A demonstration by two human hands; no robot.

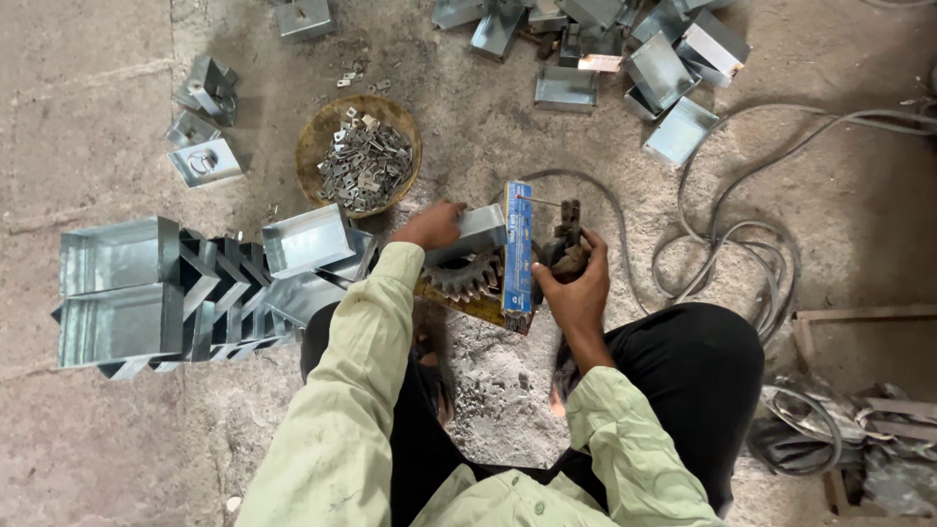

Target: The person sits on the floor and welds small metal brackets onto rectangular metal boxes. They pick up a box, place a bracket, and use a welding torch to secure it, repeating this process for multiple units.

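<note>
Galvanised sheet-metal tray (476, 232), small, grey and open-topped, is held by the left hand (432, 226), whose fingers are clenched over its near edge. It is pressed against the blue upright bar (517, 252) of the small press, taken here as the landmark.

Left of the blue bar, under the tray: a rusty toothed gear wheel (467, 278), seated on a yellowish base.

Right of the blue bar, touching it: the right hand (576, 288), fingers wrapped around a dark, rusted metal handle (567, 242); the grip is closed.

Further left of the bar, on the concrete floor (88, 459): a nested row of folded galvanised trays (166, 298), laid side by side, one loose tray (307, 239) resting on top.

Up and left of the bar: a round shallow woven basket (314, 146) filled with small silver metal clips.

Above and to the right of the bar: a loose heap of galvanised trays (664, 68).

Right of the bar: grey cables (742, 244) looped on the floor.

Below the bar: pale green sleeves and black trousers of the seated person.
</note>
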